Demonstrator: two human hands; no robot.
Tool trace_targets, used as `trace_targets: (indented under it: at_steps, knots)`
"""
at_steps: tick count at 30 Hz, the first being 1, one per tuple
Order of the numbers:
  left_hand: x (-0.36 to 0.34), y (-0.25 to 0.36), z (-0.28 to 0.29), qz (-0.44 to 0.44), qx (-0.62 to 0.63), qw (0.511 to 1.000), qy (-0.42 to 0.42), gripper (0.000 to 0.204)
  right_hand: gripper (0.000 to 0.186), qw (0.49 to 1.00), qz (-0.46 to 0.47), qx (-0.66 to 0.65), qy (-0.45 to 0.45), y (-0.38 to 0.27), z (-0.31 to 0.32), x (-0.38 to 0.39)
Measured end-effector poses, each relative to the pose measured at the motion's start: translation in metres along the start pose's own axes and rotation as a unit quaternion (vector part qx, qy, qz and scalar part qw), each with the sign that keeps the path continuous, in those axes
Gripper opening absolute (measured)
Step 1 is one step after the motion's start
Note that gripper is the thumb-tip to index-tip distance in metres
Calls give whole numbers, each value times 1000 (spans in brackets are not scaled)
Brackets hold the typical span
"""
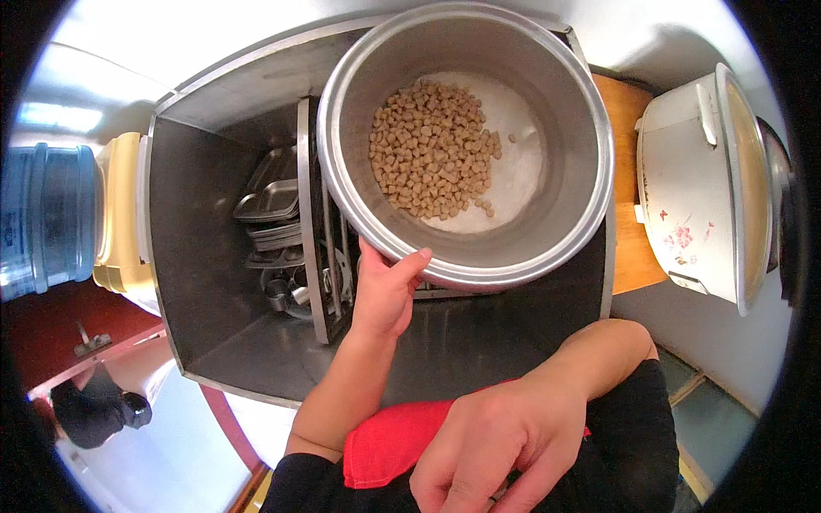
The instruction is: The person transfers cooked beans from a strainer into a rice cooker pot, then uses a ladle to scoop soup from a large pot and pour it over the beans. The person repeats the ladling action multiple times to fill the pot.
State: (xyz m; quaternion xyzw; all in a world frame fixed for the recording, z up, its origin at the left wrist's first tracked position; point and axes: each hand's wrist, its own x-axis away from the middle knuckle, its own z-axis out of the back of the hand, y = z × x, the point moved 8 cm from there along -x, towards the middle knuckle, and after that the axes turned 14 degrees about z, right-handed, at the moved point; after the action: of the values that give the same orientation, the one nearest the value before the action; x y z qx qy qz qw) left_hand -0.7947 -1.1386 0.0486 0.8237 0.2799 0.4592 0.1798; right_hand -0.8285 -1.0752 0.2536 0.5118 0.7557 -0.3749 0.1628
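A large round metal pot is raised over the steel cabinet's open bay, and a heap of small beige-brown pellet-like pieces covers the left part of its floor. My left hand grips the near-left rim, thumb on top and the fingers mostly hidden under the edge. Close to my body, my right hand is curled downward, with its fingertips out of sight at the lower edge. Whatever it may hold is hidden. Behind it a red cloth lies against my dark clothing.
The steel cabinet has a divider; metal trays and metal cups sit left of it. Right stands a white, flower-printed cooker on a wooden surface. A blue water bottle and yellow container stand far left.
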Motion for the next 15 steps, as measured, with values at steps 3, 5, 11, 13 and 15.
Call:
trace_targets:
  at_steps: [3, 5, 11, 13, 15]
  knots:
    - [0, 0, -2, 1, 5, 1000, 0, 56, 18, 1000, 26, -5, 14, -2, 2, 0]
    - [1, 0, -1, -1, 7, 1000, 3, 56, 18, 998, 49, -24, 41, -3, 3, 1]
    - [0, -3, 0, 18, -3, 1000, 15, 58, 19, 997, 57, -26, 43, -2, 5, 4]
    - [0, -4, 2, 25, -14, 999, 20, 60, 19, 997, 61, -25, 42, -2, 6, 4]
    - [1, -3, 1, 15, -6, 1000, 15, 60, 19, 996, 62, -37, 59, -4, 6, 3]
